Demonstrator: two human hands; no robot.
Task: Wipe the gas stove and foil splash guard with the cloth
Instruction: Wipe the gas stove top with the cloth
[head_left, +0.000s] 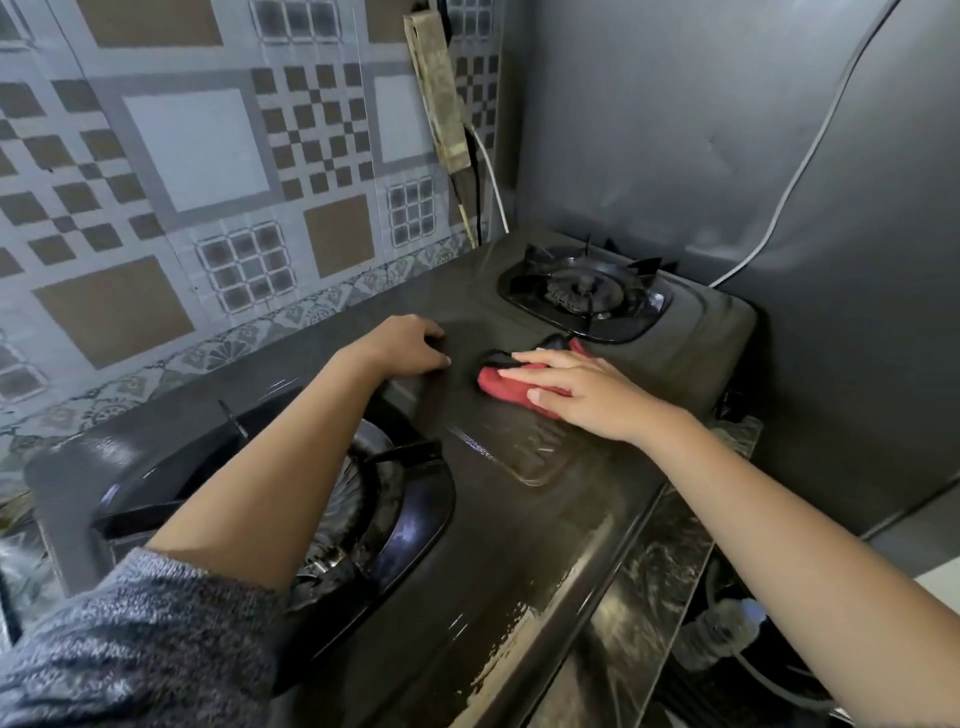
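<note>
A dark two-burner gas stove (519, 519) fills the middle of the view. On its flat centre panel lies a red cloth (501, 385) with a black edge. My right hand (582, 392) lies flat on the cloth with straight fingers, pressing it to the stove top. My left hand (410, 347) rests on the stove's far edge, its fingertips bent over the rim and holding nothing. The far burner (584, 293) is uncovered; my left forearm crosses over the near burner (374, 499). The grey foil splash guard (701, 130) stands behind and to the right of the stove.
A patterned tile wall (197, 171) runs along the left. A grimy power strip (439, 83) hangs beside the guard, and a white cable (810, 150) crosses the foil. A marbled counter edge (649, 582) and a plastic bottle (722, 631) lie at the lower right.
</note>
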